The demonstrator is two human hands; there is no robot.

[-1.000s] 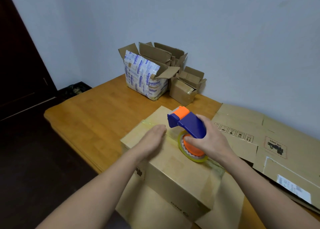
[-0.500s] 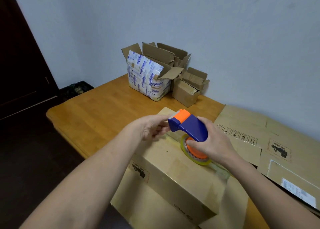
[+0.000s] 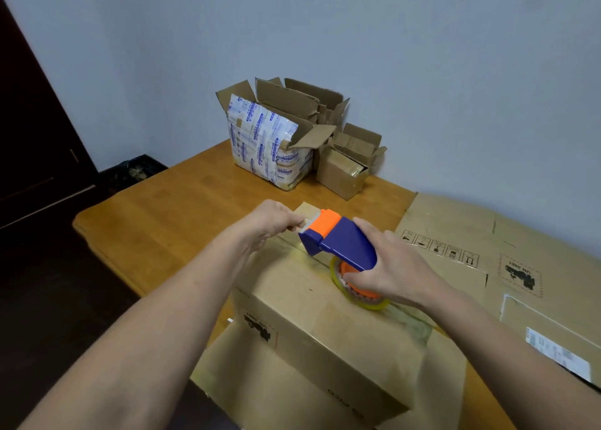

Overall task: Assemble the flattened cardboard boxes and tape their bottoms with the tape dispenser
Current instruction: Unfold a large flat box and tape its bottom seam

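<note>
Our right hand (image 3: 393, 273) grips the dispenser (image 3: 341, 242) atop the box (image 3: 325, 332) on the desk (image 3: 146, 228). Our left hand (image 3: 270, 224) curls its fingers at the dispenser's front; what they pinch, we cannot tell.

Blue-orange tape dispenser (image 3: 338, 245) atop (taped) box (image 3: 325, 328)
</note>
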